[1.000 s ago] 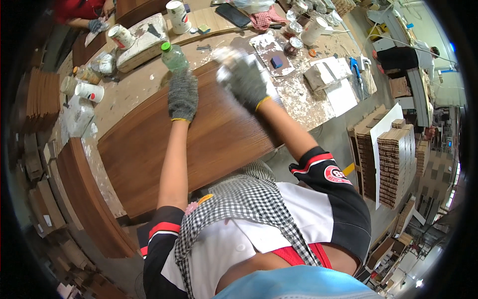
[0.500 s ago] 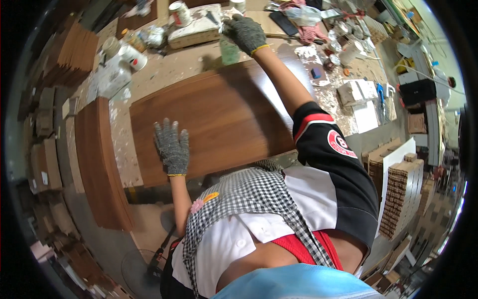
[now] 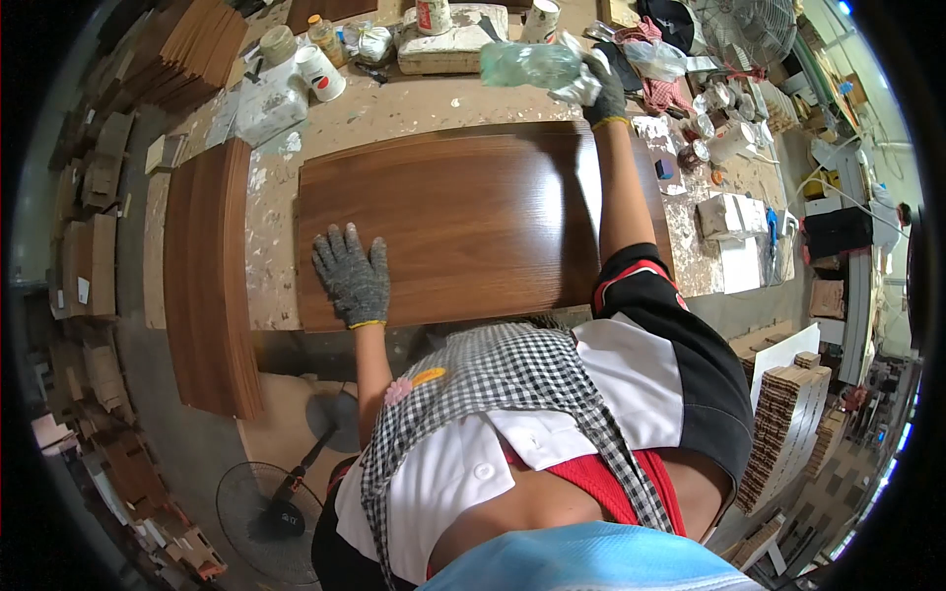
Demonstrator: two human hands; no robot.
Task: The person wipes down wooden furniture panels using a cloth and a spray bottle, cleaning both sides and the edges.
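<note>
A stack of brown wood-grain boards (image 3: pixel 463 227) lies in front of me on the worktable. My left hand (image 3: pixel 353 276), in a grey knit glove, rests flat on its left end with the fingers spread. Beyond the far right edge of the stack, my gloved right hand (image 3: pixel 606 91) is closed on a pale green see-through plastic bottle (image 3: pixel 527 65). The bottle is tipped onto its side, its broad end pointing left. Crumpled white material (image 3: pixel 574 84) sits between the bottle and my fingers; whether it is cloth or plastic I cannot tell.
Another stack of narrow brown boards (image 3: pixel 209 276) stands at the table's left. Cups, jars and a paint-stained block (image 3: pixel 453 49) line the far side. Small cans and a white box (image 3: pixel 729 215) sit on the right. A black floor fan (image 3: pixel 271 517) stands at lower left.
My right hand has moved right and tipped the bottle from upright to lying sideways. My left hand stays flat on the boards. The whole view has shifted a little.
</note>
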